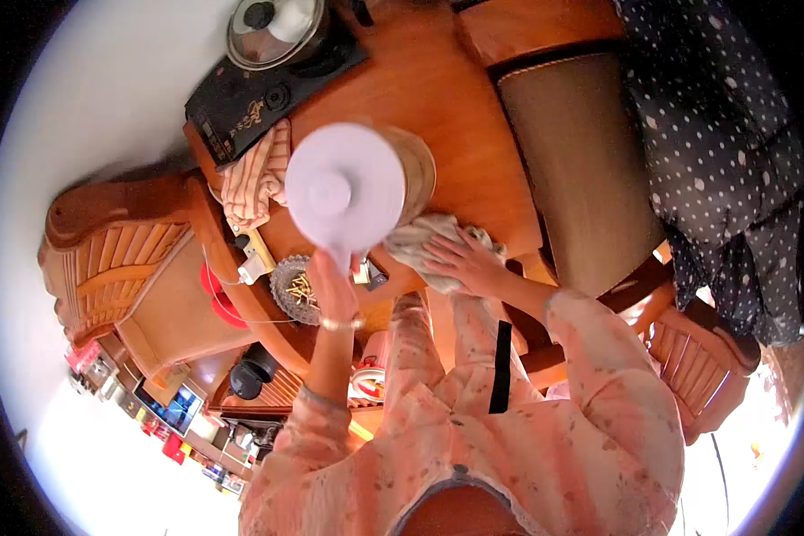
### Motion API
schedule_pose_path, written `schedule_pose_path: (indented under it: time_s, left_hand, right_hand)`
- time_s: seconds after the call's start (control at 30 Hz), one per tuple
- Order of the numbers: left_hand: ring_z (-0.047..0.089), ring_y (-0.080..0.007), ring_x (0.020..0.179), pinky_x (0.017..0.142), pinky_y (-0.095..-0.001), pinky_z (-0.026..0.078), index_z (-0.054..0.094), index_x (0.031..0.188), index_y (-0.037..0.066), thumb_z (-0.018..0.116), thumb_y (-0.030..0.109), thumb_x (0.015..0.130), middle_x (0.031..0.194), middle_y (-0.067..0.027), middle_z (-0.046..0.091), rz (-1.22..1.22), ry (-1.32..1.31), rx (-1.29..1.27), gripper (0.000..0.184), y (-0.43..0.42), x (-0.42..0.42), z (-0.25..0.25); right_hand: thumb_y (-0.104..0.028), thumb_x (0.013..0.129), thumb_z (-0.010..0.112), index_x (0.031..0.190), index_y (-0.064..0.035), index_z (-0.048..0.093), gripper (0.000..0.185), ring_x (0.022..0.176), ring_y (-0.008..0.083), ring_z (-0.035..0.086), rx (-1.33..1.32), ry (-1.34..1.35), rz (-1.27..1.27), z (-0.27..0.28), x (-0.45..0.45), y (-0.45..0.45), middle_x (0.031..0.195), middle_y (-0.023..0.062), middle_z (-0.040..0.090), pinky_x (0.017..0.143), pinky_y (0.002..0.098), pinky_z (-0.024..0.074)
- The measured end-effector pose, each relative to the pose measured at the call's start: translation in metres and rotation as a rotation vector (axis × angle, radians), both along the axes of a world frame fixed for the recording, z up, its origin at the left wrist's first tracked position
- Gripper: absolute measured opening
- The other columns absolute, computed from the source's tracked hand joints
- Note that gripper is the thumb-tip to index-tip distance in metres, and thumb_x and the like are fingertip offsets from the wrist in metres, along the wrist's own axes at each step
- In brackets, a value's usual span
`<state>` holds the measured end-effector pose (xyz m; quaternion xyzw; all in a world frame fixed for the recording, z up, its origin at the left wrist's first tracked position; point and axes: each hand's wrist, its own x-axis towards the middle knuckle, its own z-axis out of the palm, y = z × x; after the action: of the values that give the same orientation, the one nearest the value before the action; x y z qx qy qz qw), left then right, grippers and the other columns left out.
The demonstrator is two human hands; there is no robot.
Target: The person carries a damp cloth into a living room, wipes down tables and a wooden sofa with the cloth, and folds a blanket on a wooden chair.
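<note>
My left hand (333, 290) is closed round the handle of a pitcher (417, 174) with a pale lavender lid. Seen from above, the lid hides much of the pitcher's body, and I cannot tell whether its base touches the wooden table (473, 116). Fingers spread, my right hand (466, 265) lies flat on a crumpled grey-white cloth (411, 243) near the table's front edge. Beside my left hand sits a glass ashtray (281, 284) with cigarette butts in it. A small dark packet (377, 275) lies between my hands.
A lidded pot (308, 45) stands on a black induction cooker (241, 112) at the back left. A striped cloth (257, 179) and a power strip (257, 248) with a white plug lie along the left edge. Wooden seats (581, 161) flank the table; dark polka-dot fabric (715, 134) hangs at right.
</note>
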<state>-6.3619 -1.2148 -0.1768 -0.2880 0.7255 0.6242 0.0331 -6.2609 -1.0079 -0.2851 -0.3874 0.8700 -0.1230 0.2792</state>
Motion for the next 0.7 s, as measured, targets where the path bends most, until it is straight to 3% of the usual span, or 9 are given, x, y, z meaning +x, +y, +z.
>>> schedule_pose_path:
  time_s: [0.13, 0.2, 0.23, 0.3, 0.33, 0.4, 0.53, 0.6, 0.7]
  left_hand:
    - [0.048, -0.0104, 0.053, 0.047, -0.0237, 0.036, 0.054, 0.07, 0.005, 0.042, 0.045, 0.092, 0.061, -0.0015, 0.052, -0.319, 0.048, 0.079, 0.047, 0.027, -0.048, -0.021]
    - [0.048, -0.0093, 0.053, 0.048, -0.023, 0.036, 0.056, 0.071, 0.005, 0.045, 0.042, 0.092, 0.061, -0.0015, 0.054, -0.322, 0.012, 0.071, 0.044, 0.045, -0.061, -0.024]
    - [0.049, -0.0083, 0.054, 0.048, -0.0223, 0.037, 0.058, 0.073, 0.005, 0.048, 0.04, 0.091, 0.061, -0.0014, 0.055, -0.324, -0.033, 0.064, 0.041, 0.054, -0.065, -0.028]
    - [0.048, -0.0066, 0.053, 0.048, -0.0219, 0.037, 0.061, 0.076, 0.004, 0.056, 0.034, 0.089, 0.062, -0.0016, 0.058, -0.298, 0.071, 0.152, 0.033, 0.066, -0.064, -0.042]
    - [0.049, -0.0064, 0.053, 0.048, -0.0219, 0.038, 0.062, 0.078, 0.004, 0.058, 0.033, 0.089, 0.063, -0.0021, 0.058, -0.27, 0.044, 0.194, 0.031, 0.073, -0.066, -0.044]
    - [0.05, -0.0079, 0.055, 0.05, -0.0239, 0.04, 0.062, 0.08, 0.002, 0.061, 0.032, 0.087, 0.065, -0.0036, 0.059, -0.284, -0.011, 0.165, 0.031, 0.08, -0.069, -0.047]
    - [0.056, -0.0233, 0.069, 0.063, -0.0366, 0.044, 0.062, 0.084, -0.001, 0.068, 0.035, 0.081, 0.072, -0.0112, 0.058, -0.395, 0.097, -0.052, 0.037, 0.087, -0.063, -0.074]
    - [0.056, -0.0248, 0.07, 0.064, -0.0367, 0.044, 0.062, 0.083, -0.001, 0.069, 0.036, 0.081, 0.073, -0.012, 0.058, -0.408, 0.124, 0.006, 0.037, 0.088, -0.061, -0.063]
    - [0.055, -0.028, 0.083, 0.073, -0.0375, 0.044, 0.062, 0.091, 0.002, 0.069, 0.036, 0.08, 0.084, -0.0145, 0.058, -0.556, 0.1, -0.034, 0.036, 0.065, -0.066, -0.046]
  right_hand:
    - [-0.037, 0.071, 0.068, 0.144, -0.0213, 0.026, 0.086, 0.141, 0.0224, 0.011, -0.034, 0.018, -0.007, -0.003, 0.055, 0.066, 0.152, 0.004, 0.015, 0.113, 0.0487, 0.0063]
    - [-0.03, 0.068, 0.072, 0.145, -0.0214, 0.021, 0.092, 0.14, 0.0237, 0.012, 0.042, -0.235, -0.238, 0.016, 0.046, 0.092, 0.152, 0.0041, 0.014, 0.113, 0.0486, 0.0095]
    - [-0.03, 0.068, 0.072, 0.145, -0.0214, 0.021, 0.092, 0.14, 0.0237, 0.012, 0.038, -0.232, -0.224, 0.013, 0.039, 0.095, 0.152, 0.0041, 0.014, 0.113, 0.0486, 0.0095]
    - [-0.028, 0.066, 0.073, 0.145, -0.0191, 0.022, 0.094, 0.14, 0.0276, 0.013, 0.017, -0.057, -0.639, 0.002, 0.02, 0.098, 0.152, 0.0079, 0.012, 0.112, 0.0505, 0.0114]
    - [-0.028, 0.066, 0.073, 0.145, -0.0191, 0.022, 0.094, 0.14, 0.0276, 0.013, 0.004, -0.06, -0.609, -0.001, 0.006, 0.089, 0.152, 0.0079, 0.012, 0.112, 0.0505, 0.0114]
    - [-0.029, 0.067, 0.072, 0.145, -0.0159, 0.021, 0.095, 0.139, 0.0319, 0.013, 0.054, 0.121, -0.935, 0.0, -0.022, 0.048, 0.151, 0.0123, 0.01, 0.111, 0.0528, 0.0123]
    - [-0.034, 0.071, 0.069, 0.145, -0.0137, 0.018, 0.092, 0.139, 0.0333, 0.011, 0.139, -0.04, -0.706, 0.002, -0.023, -0.019, 0.152, 0.0146, 0.008, 0.11, 0.0541, 0.011]
    - [-0.038, 0.075, 0.067, 0.146, -0.0129, 0.014, 0.092, 0.14, 0.0328, 0.008, 0.06, -0.11, -0.46, 0.008, -0.012, -0.038, 0.152, 0.0141, 0.005, 0.111, 0.0542, 0.0087]
    - [-0.04, 0.076, 0.066, 0.146, -0.0105, 0.014, 0.092, 0.14, 0.034, 0.005, 0.091, -0.12, -0.415, 0.006, -0.006, -0.051, 0.152, 0.016, 0.005, 0.111, 0.0554, 0.0064]
